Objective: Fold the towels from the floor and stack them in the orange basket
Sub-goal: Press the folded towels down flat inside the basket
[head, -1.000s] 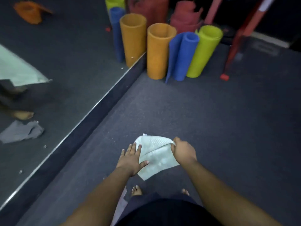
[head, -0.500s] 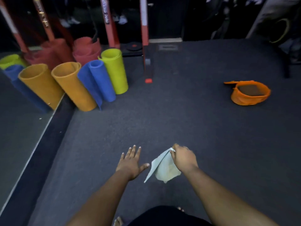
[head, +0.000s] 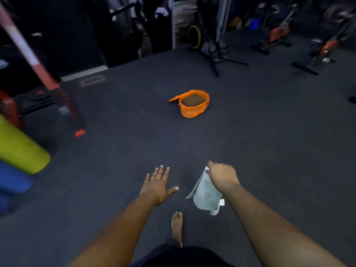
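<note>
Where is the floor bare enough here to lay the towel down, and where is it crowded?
Bare floor runs from the hands to the orange basket and off rightward. The left edge is crowded by rolled mats and a red frame; the far right by exercise machines. The basket already holds something dark.

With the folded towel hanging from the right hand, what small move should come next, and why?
Probably step toward the round orange fabric basket. The right hand grips the folded pale towel, the left hand is empty, and the basket sits ahead, out of reach.

The right hand [head: 221, 175] is covering the top of the towel [head: 206, 195]. The left edge is cutting off the yellow roll [head: 19, 149].
</note>
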Tool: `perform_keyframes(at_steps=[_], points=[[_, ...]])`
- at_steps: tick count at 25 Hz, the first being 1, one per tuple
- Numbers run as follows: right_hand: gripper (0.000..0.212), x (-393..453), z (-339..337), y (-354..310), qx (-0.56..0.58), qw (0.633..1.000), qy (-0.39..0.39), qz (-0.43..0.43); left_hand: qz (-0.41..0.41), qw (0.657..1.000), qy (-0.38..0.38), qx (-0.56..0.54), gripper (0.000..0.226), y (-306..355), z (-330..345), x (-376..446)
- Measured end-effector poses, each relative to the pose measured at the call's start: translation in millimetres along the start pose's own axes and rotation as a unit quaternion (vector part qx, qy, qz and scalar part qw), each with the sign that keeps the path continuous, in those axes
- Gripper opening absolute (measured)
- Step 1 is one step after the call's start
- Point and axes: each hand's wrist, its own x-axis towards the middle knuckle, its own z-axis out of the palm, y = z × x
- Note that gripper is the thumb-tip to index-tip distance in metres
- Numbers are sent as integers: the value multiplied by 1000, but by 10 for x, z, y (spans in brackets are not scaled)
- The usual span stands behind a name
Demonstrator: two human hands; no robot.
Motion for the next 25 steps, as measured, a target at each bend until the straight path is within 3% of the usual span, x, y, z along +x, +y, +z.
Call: perform_keyframes(at_steps=[6,11,25], points=[[22,995,-300,1129,23,994,36,105,97,995,-8,32,97,807,-697,1643],[25,1845,-585,1969,28,988,55,140,118,992,-11,45,97,1326,-1379,2811],[32,4827,-1060,3778,99,994,50,-15,-8,999,33,-25,97,2411,-2475,5137]])
